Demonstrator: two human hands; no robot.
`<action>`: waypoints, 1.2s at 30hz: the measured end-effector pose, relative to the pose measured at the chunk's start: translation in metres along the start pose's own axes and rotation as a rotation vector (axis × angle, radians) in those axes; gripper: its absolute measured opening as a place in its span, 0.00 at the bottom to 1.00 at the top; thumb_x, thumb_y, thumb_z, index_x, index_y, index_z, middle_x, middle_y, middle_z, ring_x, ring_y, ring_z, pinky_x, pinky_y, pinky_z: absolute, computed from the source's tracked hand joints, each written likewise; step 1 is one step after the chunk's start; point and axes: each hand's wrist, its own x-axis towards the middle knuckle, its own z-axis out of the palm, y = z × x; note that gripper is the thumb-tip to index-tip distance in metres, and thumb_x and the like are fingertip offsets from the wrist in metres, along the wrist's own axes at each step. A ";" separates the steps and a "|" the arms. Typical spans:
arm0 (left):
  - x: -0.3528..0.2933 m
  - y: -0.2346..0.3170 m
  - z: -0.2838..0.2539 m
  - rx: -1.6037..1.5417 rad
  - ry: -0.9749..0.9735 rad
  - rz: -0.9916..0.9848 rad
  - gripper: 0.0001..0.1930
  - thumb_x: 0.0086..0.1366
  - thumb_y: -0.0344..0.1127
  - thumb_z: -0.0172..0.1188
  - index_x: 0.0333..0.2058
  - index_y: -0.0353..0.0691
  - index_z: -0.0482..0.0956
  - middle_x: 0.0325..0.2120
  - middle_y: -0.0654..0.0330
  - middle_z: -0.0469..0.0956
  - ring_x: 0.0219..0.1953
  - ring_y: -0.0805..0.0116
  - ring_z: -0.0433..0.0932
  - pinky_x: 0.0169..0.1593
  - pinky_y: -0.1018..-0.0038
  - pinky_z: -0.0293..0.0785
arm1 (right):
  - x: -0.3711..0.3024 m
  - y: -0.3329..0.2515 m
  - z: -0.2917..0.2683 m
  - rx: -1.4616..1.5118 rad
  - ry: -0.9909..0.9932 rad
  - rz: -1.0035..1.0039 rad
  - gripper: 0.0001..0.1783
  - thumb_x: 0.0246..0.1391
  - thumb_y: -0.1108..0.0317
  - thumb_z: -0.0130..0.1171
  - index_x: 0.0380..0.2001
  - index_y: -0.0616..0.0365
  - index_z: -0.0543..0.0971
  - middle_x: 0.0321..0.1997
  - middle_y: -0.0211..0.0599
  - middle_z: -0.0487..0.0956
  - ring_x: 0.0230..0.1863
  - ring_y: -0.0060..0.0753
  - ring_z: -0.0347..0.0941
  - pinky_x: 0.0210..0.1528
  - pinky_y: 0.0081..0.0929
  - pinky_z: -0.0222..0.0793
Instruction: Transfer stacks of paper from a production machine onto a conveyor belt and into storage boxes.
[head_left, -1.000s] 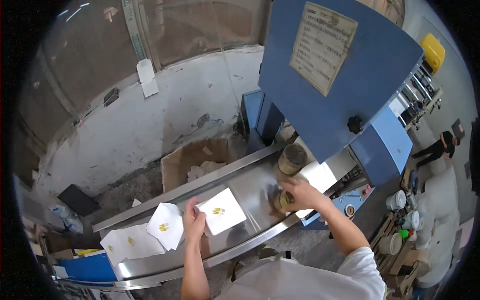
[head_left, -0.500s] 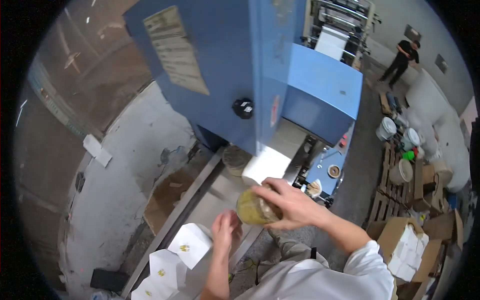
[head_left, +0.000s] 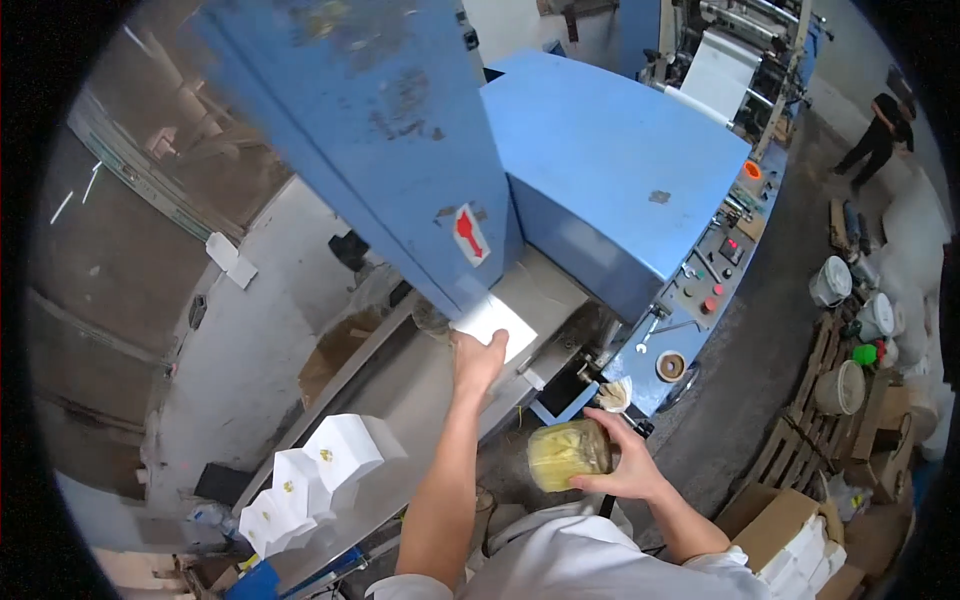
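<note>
My left hand [head_left: 478, 362] reaches to the foot of the blue machine column. Its thumb and fingers grip the near end of a white paper stack [head_left: 497, 325], whose far part goes under the column. In my right hand [head_left: 628, 465] is a squat, see-through jar [head_left: 570, 454] with yellow inside, tilted in front of my body. Along the metal table [head_left: 400, 395] at left stand several white paper stacks [head_left: 340, 450], each with a small yellow print on its near face.
A blue machine housing [head_left: 610, 150] rises ahead. Its side ledge holds buttons, wrenches, a tape roll [head_left: 670, 366] and a pale glove [head_left: 615, 395]. Buckets [head_left: 838, 388], a wooden pallet [head_left: 790, 435] and an open carton [head_left: 780, 530] line the right. Another person [head_left: 880, 140] stands far right.
My left hand has moved forward from beside the printed stacks and taken hold of the white stack under the column. My right hand has lowered the jar rightward. The view has shifted.
</note>
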 end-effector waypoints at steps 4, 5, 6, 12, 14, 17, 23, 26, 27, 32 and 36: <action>-0.002 0.010 0.008 0.030 0.106 -0.074 0.27 0.52 0.42 0.58 0.47 0.27 0.73 0.44 0.41 0.77 0.48 0.48 0.77 0.54 0.64 0.69 | 0.008 0.008 -0.013 -0.019 -0.057 -0.083 0.49 0.30 0.56 0.78 0.57 0.62 0.67 0.55 0.47 0.70 0.55 0.42 0.70 0.58 0.34 0.64; -0.004 0.015 0.006 0.046 0.087 -0.141 0.28 0.52 0.39 0.59 0.48 0.24 0.70 0.46 0.37 0.74 0.49 0.45 0.76 0.54 0.64 0.69 | 0.009 0.007 -0.015 -0.015 -0.067 -0.087 0.49 0.30 0.56 0.78 0.57 0.62 0.67 0.55 0.47 0.70 0.55 0.42 0.70 0.58 0.34 0.64; -0.009 0.021 0.003 0.044 0.097 -0.145 0.28 0.52 0.39 0.59 0.48 0.24 0.70 0.46 0.37 0.74 0.49 0.45 0.76 0.54 0.64 0.69 | 0.011 0.006 -0.017 -0.020 -0.085 -0.097 0.50 0.30 0.56 0.78 0.58 0.62 0.67 0.55 0.47 0.70 0.55 0.42 0.69 0.58 0.34 0.64; -0.037 -0.043 -0.052 -0.490 0.109 -0.129 0.23 0.52 0.29 0.58 0.47 0.23 0.72 0.37 0.50 0.79 0.39 0.61 0.79 0.45 0.70 0.75 | 0.030 -0.016 -0.002 -0.064 -0.137 -0.218 0.51 0.30 0.56 0.77 0.59 0.60 0.66 0.57 0.49 0.69 0.56 0.44 0.69 0.59 0.35 0.64; -0.059 -0.104 -0.093 -0.817 0.115 -0.162 0.24 0.52 0.25 0.56 0.50 0.23 0.69 0.40 0.52 0.77 0.42 0.65 0.77 0.46 0.73 0.73 | 0.045 -0.032 0.011 -0.094 -0.156 -0.238 0.51 0.30 0.56 0.77 0.60 0.60 0.66 0.58 0.49 0.68 0.58 0.45 0.68 0.59 0.37 0.64; -0.129 -0.094 -0.159 -1.005 0.127 0.024 0.30 0.50 0.26 0.52 0.54 0.25 0.64 0.46 0.52 0.73 0.47 0.63 0.74 0.53 0.70 0.69 | 0.079 -0.046 0.042 -0.194 -0.145 -0.295 0.51 0.33 0.51 0.72 0.61 0.58 0.63 0.60 0.53 0.65 0.60 0.52 0.65 0.61 0.40 0.63; -0.256 -0.162 -0.223 -1.164 0.341 -0.018 0.37 0.43 0.27 0.53 0.57 0.27 0.62 0.50 0.51 0.72 0.53 0.59 0.73 0.54 0.67 0.71 | 0.165 -0.052 0.134 -0.745 -0.245 -0.455 0.50 0.35 0.49 0.71 0.61 0.52 0.61 0.59 0.66 0.63 0.59 0.65 0.63 0.57 0.50 0.66; -0.314 -0.238 -0.216 -1.272 0.341 -0.085 0.37 0.42 0.27 0.53 0.57 0.26 0.63 0.49 0.51 0.73 0.52 0.60 0.74 0.54 0.67 0.71 | 0.183 -0.034 0.137 -0.994 -0.276 -0.318 0.47 0.36 0.51 0.70 0.60 0.53 0.62 0.58 0.63 0.64 0.56 0.62 0.66 0.55 0.48 0.69; -0.333 -0.250 -0.213 -1.325 0.309 -0.091 0.37 0.42 0.26 0.53 0.57 0.27 0.63 0.49 0.52 0.74 0.52 0.60 0.74 0.55 0.67 0.71 | 0.180 -0.038 0.133 -1.029 -0.180 -0.385 0.46 0.35 0.55 0.71 0.59 0.53 0.63 0.60 0.61 0.63 0.58 0.61 0.65 0.56 0.47 0.68; -0.390 -0.286 -0.212 -1.469 0.245 -0.082 0.39 0.44 0.28 0.56 0.60 0.30 0.61 0.52 0.53 0.73 0.54 0.60 0.73 0.57 0.66 0.69 | 0.131 -0.072 0.205 -0.944 0.007 -0.641 0.39 0.37 0.61 0.73 0.54 0.62 0.71 0.56 0.62 0.68 0.55 0.61 0.67 0.56 0.44 0.66; -0.424 -0.291 -0.227 -1.574 0.190 -0.037 0.40 0.45 0.31 0.59 0.61 0.31 0.60 0.54 0.51 0.71 0.56 0.58 0.72 0.59 0.64 0.67 | 0.030 -0.065 0.311 0.090 -0.780 0.392 0.42 0.58 0.41 0.54 0.64 0.62 0.60 0.58 0.46 0.72 0.59 0.41 0.68 0.58 0.38 0.66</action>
